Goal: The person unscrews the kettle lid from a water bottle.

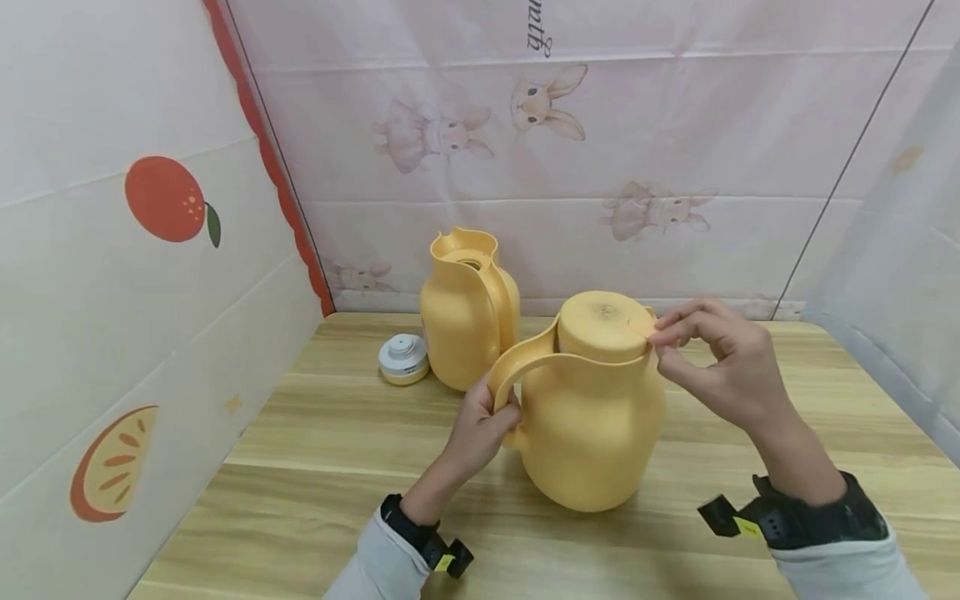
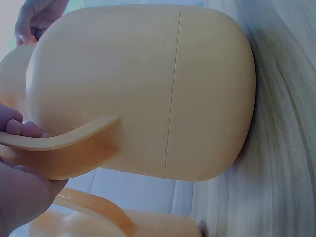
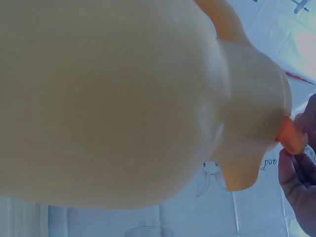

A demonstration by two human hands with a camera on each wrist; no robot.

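A large yellow vacuum jug (image 1: 592,433) stands upright on the wooden table, a round yellow lid (image 1: 603,321) on its top. My left hand (image 1: 480,425) grips its handle (image 1: 525,358), the fingers curled round it in the left wrist view. At the far side of the lid, my right hand (image 1: 720,358) has thumb and fingertips brought together at the rim. In the right wrist view they pinch a small orange tab (image 3: 292,136) that sticks out at the lid's edge. The jug's pouring spout (image 3: 242,175) shows below the tab there.
Behind and left of the jug stands a second yellow jug (image 1: 457,333) with its top opening uncovered. Beside it on the table (image 1: 315,500) lies a white stopper with a yellow base (image 1: 403,358). Printed sheets (image 1: 660,133) hang as walls at the back and both sides.
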